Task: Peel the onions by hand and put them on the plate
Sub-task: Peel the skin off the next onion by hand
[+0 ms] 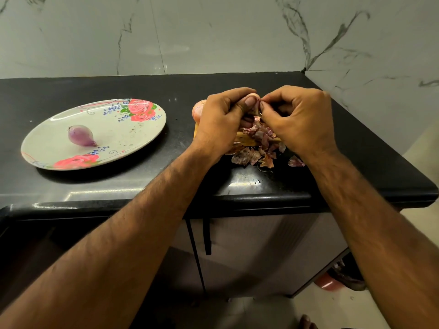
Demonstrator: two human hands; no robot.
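A peeled purple onion (80,136) lies on the white plate (123,136) with pink flowers, at the left of the black counter. Over a wooden board (247,138), my left hand (223,119) grips a small onion (254,108), mostly hidden by the fingers. My right hand (297,117) pinches a bit of its skin right beside my left thumb. Another unpeeled onion (197,110) peeks out behind my left hand. A heap of loose onion skins (259,148) lies under my hands, on the board and the counter.
The black counter (95,186) ends in a front edge close to me and a right edge beside the marble wall. Cabinet doors with a dark handle (207,236) are below. A red object (330,282) sits on the floor at lower right.
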